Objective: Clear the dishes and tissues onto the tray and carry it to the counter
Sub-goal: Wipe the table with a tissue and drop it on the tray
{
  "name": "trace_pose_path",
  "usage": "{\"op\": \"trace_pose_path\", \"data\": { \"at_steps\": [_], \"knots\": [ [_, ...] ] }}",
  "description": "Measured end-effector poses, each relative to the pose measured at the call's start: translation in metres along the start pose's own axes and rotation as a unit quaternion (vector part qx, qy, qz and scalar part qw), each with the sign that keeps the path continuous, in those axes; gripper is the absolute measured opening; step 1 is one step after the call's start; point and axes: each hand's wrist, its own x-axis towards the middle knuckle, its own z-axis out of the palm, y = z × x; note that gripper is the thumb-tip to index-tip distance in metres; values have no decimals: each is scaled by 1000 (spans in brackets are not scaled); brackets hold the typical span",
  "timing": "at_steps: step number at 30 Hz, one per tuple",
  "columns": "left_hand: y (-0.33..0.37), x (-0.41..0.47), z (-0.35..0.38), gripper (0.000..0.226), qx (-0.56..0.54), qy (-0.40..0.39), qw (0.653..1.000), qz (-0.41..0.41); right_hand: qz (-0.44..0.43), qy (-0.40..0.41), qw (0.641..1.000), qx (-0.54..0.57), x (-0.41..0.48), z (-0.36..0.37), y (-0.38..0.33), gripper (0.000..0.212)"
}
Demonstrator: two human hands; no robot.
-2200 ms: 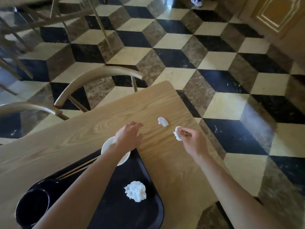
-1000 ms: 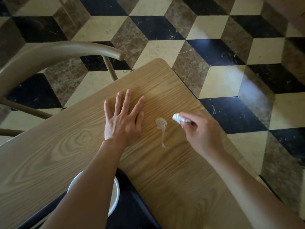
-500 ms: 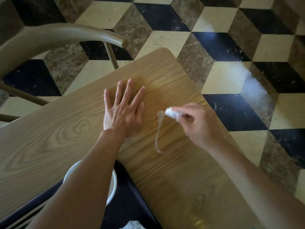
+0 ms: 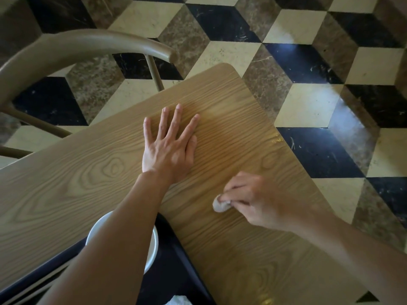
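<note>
Cube-patterned floor tiles point(image 4: 220, 23) in cream, black and brown run around a wood-grain surface point(image 4: 66, 183), with a curved chair back point(image 4: 83, 44) at ten o'clock.

Several slips look possible from here. The tissue point(image 4: 221, 205) is a small wad pinched only at the fingertips of the right hand point(image 4: 259, 201), so a loose grip on the way to the tray point(image 4: 187, 260) could let it drop onto the surface or off the near edge to the floor. The left forearm lies directly over the white dish point(image 4: 152, 245), which sits on the tray's far corner at six o'clock; pulling that arm back carelessly could knock or tip the dish. The tray itself appears to overhang toward the person, though its near part is out of frame, so leaning on it might upset whatever it carries.

The left hand point(image 4: 169, 150) lies flat at the centre of the surface, palm down, fingers spread and pointing toward twelve o'clock, holding nothing. The right hand sits at four o'clock from it, knuckles up, fingers curled and closed on the tissue, which is pressed to the wood at the hand's nine o'clock side. Both arms reach in from the bottom of the view. Another white tissue point(image 4: 178, 301) shows at the bottom edge, apparently already on the tray. The carry to the counter is not yet begun.
</note>
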Motion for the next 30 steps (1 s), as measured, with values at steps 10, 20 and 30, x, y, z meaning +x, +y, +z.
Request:
{"op": "trace_pose_path", "data": {
  "at_steps": [10,20,30],
  "knots": [
    [0,0,3,53,-1,1,1000,-3,73,124,989,-16,46,-4,14,23],
    [5,1,-12,54,18,-60,998,-11,20,-25,995,97,-55,37,-34,22],
    [36,-54,-53,45,-31,-55,998,-7,181,145,970,77,-43,28,-25,23]
  ]
}}
